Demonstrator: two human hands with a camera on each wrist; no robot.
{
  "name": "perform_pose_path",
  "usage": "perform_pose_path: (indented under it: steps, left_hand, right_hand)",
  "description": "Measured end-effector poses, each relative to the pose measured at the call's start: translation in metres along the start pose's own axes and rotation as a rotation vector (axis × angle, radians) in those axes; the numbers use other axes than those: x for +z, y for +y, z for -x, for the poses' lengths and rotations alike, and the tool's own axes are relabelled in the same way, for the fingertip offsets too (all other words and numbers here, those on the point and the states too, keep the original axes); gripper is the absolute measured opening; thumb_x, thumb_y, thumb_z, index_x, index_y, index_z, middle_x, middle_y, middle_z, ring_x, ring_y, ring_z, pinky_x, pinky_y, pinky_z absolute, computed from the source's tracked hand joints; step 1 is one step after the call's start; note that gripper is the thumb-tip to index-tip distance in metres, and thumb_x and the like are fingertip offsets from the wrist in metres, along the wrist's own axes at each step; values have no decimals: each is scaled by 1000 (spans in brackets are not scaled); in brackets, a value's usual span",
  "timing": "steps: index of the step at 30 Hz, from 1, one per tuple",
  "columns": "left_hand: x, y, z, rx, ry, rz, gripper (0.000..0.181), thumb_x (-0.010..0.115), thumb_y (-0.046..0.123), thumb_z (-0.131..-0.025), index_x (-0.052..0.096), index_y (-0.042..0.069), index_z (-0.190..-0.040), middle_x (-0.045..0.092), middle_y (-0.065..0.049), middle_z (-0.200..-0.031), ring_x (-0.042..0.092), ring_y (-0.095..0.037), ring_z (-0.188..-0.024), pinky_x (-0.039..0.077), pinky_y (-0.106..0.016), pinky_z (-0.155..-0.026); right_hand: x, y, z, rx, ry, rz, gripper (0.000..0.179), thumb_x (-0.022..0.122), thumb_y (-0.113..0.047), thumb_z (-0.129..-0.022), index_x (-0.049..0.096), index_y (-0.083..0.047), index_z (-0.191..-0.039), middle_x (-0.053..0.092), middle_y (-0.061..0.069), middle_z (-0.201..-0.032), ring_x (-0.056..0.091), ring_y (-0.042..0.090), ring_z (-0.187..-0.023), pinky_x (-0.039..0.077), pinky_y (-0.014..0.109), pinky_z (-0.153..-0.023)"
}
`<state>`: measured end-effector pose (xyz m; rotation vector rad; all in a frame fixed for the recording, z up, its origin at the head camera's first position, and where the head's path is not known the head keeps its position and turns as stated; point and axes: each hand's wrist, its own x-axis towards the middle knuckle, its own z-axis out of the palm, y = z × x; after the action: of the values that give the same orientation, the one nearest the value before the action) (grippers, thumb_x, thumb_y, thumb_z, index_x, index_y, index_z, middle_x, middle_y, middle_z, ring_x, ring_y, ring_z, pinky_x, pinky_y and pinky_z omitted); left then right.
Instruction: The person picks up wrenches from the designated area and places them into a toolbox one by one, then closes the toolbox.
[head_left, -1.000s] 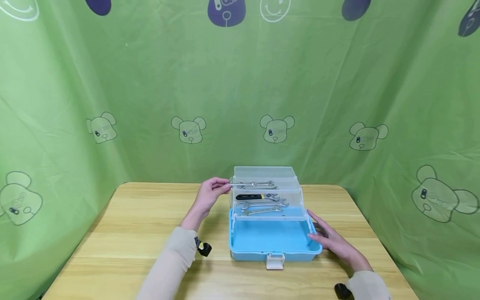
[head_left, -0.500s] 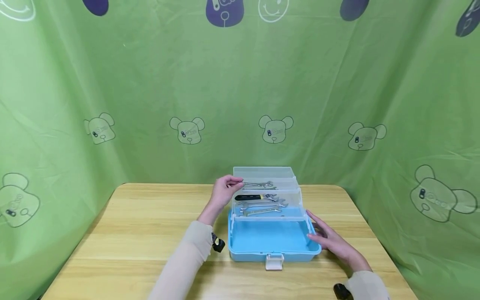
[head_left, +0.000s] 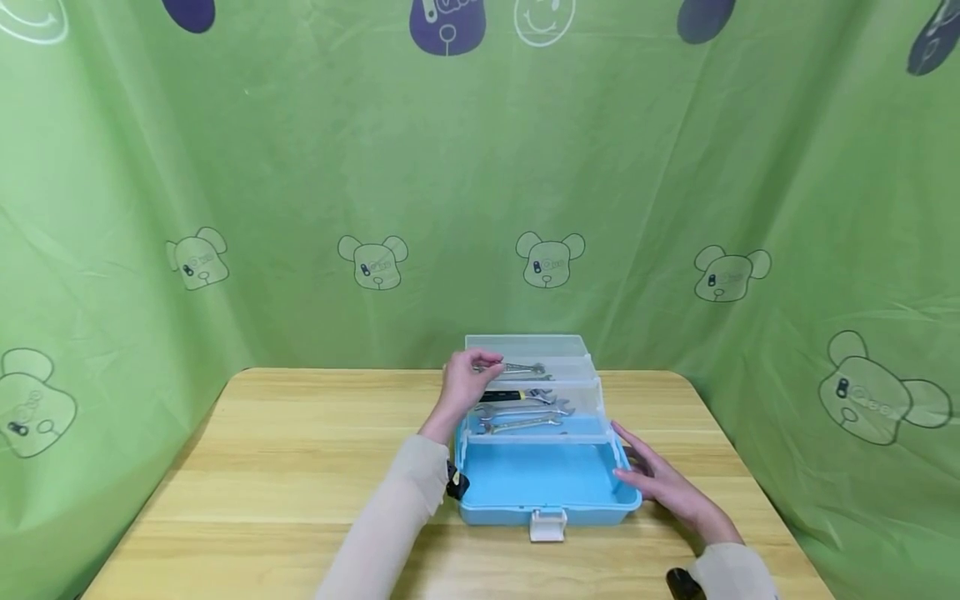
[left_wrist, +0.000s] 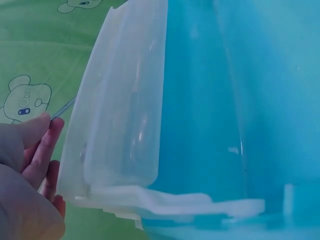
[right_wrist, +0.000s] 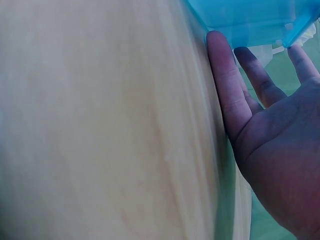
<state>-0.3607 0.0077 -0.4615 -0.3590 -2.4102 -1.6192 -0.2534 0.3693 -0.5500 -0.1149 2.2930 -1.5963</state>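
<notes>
My left hand (head_left: 467, 382) is over the left end of the upper clear tray (head_left: 570, 368). Its thumb and fingers pinch a slim silver wrench (head_left: 523, 368), which lies level and points right; the left wrist view shows the wrench's shank (left_wrist: 65, 106) between the fingertips. In the lower tray lie an adjustable wrench (head_left: 501, 397) with a black handle and several silver wrenches (head_left: 525, 423). My right hand (head_left: 671, 483) touches the right side of the blue toolbox (head_left: 502, 515), thumb and fingers spread and nearly straight against its wall, as the right wrist view (right_wrist: 245, 22) confirms.
The toolbox stands open on a wooden table (head_left: 300, 483), its tiered trays folded up at the back. A white latch (head_left: 548, 525) hangs at its front. Green printed cloth (head_left: 450, 167) surrounds the table on the back and sides.
My left hand has moved right with the pinched wrench, from beside the upper tray to over its left end. My right hand has stayed against the toolbox.
</notes>
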Motion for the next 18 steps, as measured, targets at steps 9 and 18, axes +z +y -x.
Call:
perform_pose_path:
  steps: [9,18]
  left_hand:
    - [5,4,-2,56,-19,-89,14,78,19,-93,79,14,-106,80,-1,-101,61,-26,-113,30,-50,-114]
    - [11,10,-3,83,-55,-213,13,79,23,-93,80,15,-103,80,1,-99,57,-23,-113,31,-47,-111]
  right_hand:
    - [0,-1,0,-4,-4,-2,81,60,-29,-105,8,-37,-167,7,32,-168,18,62,-148,53,61,-104]
    - [0,-2,1,5,-2,1,81,60,-30,-105,8,-39,-166,5,31,-169,14,61,-150,51,63,-107]
